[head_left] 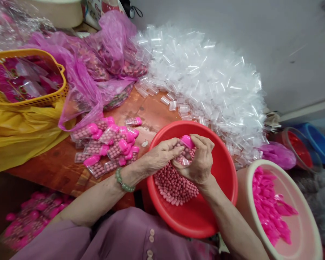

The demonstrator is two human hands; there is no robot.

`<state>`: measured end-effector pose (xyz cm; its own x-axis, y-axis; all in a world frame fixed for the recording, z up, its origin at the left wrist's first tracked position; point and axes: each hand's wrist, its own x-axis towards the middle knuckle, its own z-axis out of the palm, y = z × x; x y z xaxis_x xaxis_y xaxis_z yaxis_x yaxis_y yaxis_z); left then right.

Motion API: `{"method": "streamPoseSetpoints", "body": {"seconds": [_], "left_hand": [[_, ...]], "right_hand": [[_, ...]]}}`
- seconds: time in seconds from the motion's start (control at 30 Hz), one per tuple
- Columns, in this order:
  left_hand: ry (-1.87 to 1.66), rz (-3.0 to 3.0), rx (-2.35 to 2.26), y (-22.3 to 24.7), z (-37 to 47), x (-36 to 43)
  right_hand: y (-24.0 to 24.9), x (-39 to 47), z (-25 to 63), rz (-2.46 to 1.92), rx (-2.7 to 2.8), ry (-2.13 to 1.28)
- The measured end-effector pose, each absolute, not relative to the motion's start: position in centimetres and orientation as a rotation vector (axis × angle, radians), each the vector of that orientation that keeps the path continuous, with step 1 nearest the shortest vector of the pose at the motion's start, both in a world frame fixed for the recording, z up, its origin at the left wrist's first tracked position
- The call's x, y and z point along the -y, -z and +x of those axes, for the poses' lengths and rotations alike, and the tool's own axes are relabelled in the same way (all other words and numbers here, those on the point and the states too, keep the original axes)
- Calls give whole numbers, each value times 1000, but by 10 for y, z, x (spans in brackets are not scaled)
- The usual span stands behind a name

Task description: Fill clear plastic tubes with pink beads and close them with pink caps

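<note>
Above a red basin point(226, 180) of pink beads point(176, 187), both my hands are closed on a small clear bottle with a bright pink cap point(187, 141). My left hand point(164, 155), with a green bead bracelet at the wrist, grips the bottle's side with thumb and fingers. The fingers of my right hand point(200, 159) curl round the cap and the body from the other side. Pink beads show through the plastic; much of the bottle is hidden by my fingers. Left of the basin lies a pile of filled, pink-capped bottles point(115, 142) on the table.
A large heap of empty clear bottles point(203, 72) lies behind the basin, against the wall. At the right stands a cream tub point(306, 216) of pink caps point(271, 209). Left are a yellow basket point(24, 103) of packets and purple plastic bags point(82, 83). More filled bottles point(35, 216) sit low at the left.
</note>
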<state>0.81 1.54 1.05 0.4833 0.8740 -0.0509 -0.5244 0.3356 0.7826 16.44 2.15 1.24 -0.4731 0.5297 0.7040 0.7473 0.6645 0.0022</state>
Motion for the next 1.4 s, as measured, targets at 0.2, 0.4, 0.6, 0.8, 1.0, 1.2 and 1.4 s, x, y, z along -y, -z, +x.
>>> {"method": "streamPoseSetpoints", "body": {"seconds": [0.2,0.4,0.6,0.8,1.0,1.2,1.4], "left_hand": [[-979,812,-514,-6,9,-16],[-996,748,-528,-3,10,-17],[-981,768,-609,-5,16,-21],[-993,935,-702,2,20,-16],[-995,1037,-743,-5,8,-1],[-1269,1305,-1095,-13,-35,-4],[-996,1646,-2170,-9,-129,-5]], "right_hand": [[-12,-20,161,-985,2185,406],[-12,-22,165,-969,2224,333],[-15,-27,173,-988,2386,337],[-10,-27,179,-879,2417,354],[-17,-14,165,-956,2467,222],[-37,-35,192,-1288,2538,-293],[-26,-55,254,-1788,2584,-206]]}}
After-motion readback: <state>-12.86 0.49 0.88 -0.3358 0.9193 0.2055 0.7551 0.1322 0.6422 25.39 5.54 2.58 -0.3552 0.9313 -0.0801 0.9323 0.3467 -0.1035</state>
